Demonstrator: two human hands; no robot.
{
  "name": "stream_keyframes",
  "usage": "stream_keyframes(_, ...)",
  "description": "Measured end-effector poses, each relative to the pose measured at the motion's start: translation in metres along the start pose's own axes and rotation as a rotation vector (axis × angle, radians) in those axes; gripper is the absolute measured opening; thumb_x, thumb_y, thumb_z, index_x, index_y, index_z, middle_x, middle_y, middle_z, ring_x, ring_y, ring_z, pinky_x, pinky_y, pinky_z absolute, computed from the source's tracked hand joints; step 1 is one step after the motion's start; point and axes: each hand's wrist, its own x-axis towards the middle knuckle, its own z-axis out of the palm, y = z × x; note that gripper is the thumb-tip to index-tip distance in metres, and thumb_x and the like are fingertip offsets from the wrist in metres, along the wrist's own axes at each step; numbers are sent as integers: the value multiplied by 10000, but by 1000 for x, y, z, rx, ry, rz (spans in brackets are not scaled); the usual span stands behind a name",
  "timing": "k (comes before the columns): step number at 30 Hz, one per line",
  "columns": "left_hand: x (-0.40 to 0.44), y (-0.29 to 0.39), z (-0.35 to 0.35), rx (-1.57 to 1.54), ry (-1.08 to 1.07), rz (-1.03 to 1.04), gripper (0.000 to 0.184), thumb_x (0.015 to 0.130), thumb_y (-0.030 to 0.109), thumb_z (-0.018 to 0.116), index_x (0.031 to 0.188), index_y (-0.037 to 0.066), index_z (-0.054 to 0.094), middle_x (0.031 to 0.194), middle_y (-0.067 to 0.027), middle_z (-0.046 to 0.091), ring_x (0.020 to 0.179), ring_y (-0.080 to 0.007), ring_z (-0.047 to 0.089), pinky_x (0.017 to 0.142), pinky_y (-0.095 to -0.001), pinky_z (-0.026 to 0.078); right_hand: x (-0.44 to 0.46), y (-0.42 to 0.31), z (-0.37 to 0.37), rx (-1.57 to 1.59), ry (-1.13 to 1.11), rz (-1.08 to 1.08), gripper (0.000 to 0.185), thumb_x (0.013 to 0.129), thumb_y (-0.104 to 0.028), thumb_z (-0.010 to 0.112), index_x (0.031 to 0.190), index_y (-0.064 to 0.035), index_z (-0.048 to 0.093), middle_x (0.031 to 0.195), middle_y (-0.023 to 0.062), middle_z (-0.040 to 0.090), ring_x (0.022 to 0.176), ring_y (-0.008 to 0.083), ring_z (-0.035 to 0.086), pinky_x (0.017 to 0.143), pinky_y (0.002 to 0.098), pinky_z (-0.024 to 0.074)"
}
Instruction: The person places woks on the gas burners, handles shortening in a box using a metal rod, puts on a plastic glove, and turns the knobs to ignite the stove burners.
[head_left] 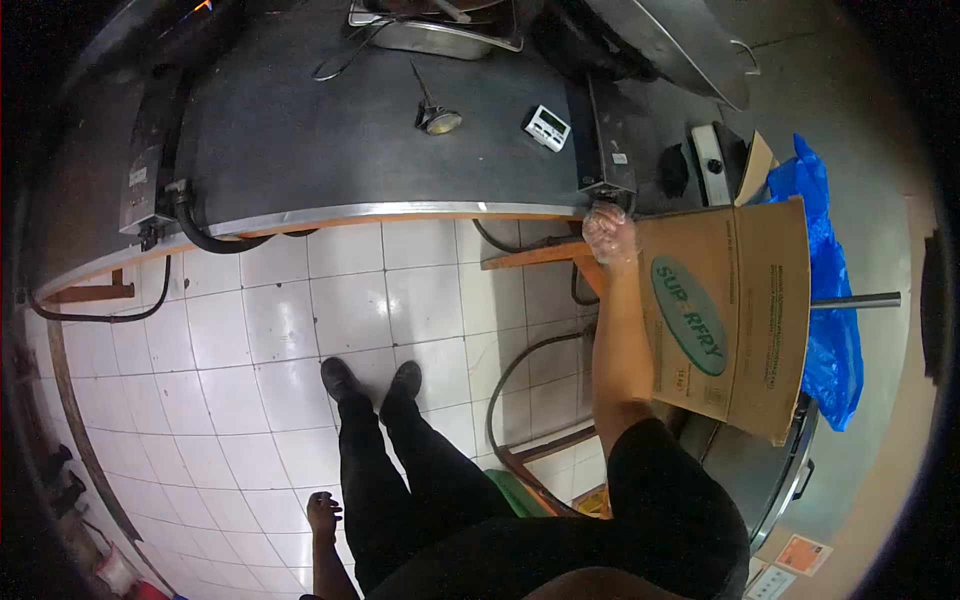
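Observation:
My right hand [610, 232], in a clear plastic glove, reaches to the counter's front edge. Its fingers are closed at the front of the right-hand gas burner [607, 150], where the control knob sits; the hand mostly covers that knob. Beside my right forearm stands a brown cardboard box [765, 300] marked "SUPERFRY". My left hand [322, 515] hangs low by my left leg, holding nothing, its fingers loosely apart.
On the dark counter [300, 130] lie a white digital timer [547, 128], a dial probe thermometer [438, 121] and a metal tray [430, 40]. A large metal pan [690, 50] tops the right burner. Blue plastic [845, 340] hangs beyond the box. Black hoses run below.

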Motion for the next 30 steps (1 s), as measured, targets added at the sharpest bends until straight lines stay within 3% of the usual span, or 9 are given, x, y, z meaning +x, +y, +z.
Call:
stream_keyframes(5, 9, 5, 3, 79, -17, 21, 209, 854, 202, 466, 926, 7, 493, 691, -105, 554, 535, -182, 578, 394, -269, 450, -5, 7, 2, -149, -16, -189, 257, 876, -280, 395, 955, -60, 503, 867, 71, 527, 984, 204, 492, 740, 369, 482)
stream_keyframes(8, 6, 26, 7, 171, -8, 61, 207, 862, 196, 457, 926, 2, 494, 688, -100, 558, 533, -175, 578, 389, -261, 448, -20, -3, -11, -331, 694, -572, 168, 882, -264, 454, 828, -106, 475, 774, 68, 562, 711, 162, 545, 613, 243, 440)
stream_keyframes(11, 10, 37, 7, 142, -16, 61, 210, 863, 200, 454, 926, 4, 497, 679, -94, 558, 533, -167, 577, 389, -262, 446, 19, 42, 43, -817, 861, -562, 188, 807, -226, 609, 818, -110, 463, 759, 61, 572, 629, 119, 531, 569, 216, 428)
stream_keyframes(13, 14, 37, 5, 90, -19, 77, 203, 863, 199, 451, 917, 8, 498, 670, -91, 556, 531, -164, 575, 385, -261, 441, 29, 55, 47, -1094, 1175, -916, 278, 740, -218, 690, 826, -113, 448, 736, 50, 570, 580, 97, 512, 512, 211, 416)
stream_keyframes(14, 15, 38, 4, 91, -26, 77, 199, 863, 196, 450, 914, 10, 496, 667, -90, 555, 528, -163, 574, 384, -262, 439, 33, 61, 45, -1126, 1059, -1004, 253, 772, -113, 644, 894, -67, 427, 721, 48, 551, 563, 111, 496, 491, 205, 404)
stream_keyframes(18, 19, 37, -4, 57, -24, 60, 178, 849, 183, 455, 894, 16, 496, 654, -88, 549, 517, -167, 570, 382, -270, 435, 19, 43, 45, -1071, 1066, -914, 291, 752, -254, 677, 875, -106, 459, 710, 43, 563, 569, 108, 504, 516, 215, 405)
stream_keyframes(21, 19, 33, -9, 75, -12, 41, 184, 831, 189, 468, 888, 17, 497, 643, -87, 549, 517, -169, 572, 383, -273, 436, 14, 32, 45, -978, 1146, -645, 302, 755, -325, 663, 875, -115, 482, 694, 31, 568, 552, 102, 486, 498, 216, 379)
stream_keyframes(23, 20, 29, -12, 123, -20, 36, 195, 832, 198, 469, 898, 17, 493, 648, -88, 550, 518, -168, 571, 386, -272, 437, 22, 38, 51, -1259, 1343, -653, 323, 744, -395, 656, 850, -131, 502, 666, 15, 566, 527, 93, 462, 471, 214, 347)
stream_keyframes(30, 21, 31, -16, 119, -20, 16, 176, 832, 170, 461, 896, 11, 496, 666, -98, 554, 517, -171, 570, 385, -267, 443, 20, 36, 52, -1230, 1296, -593, 306, 729, -385, 674, 822, -141, 515, 642, -4, 557, 518, 75, 446, 460, 218, 336)
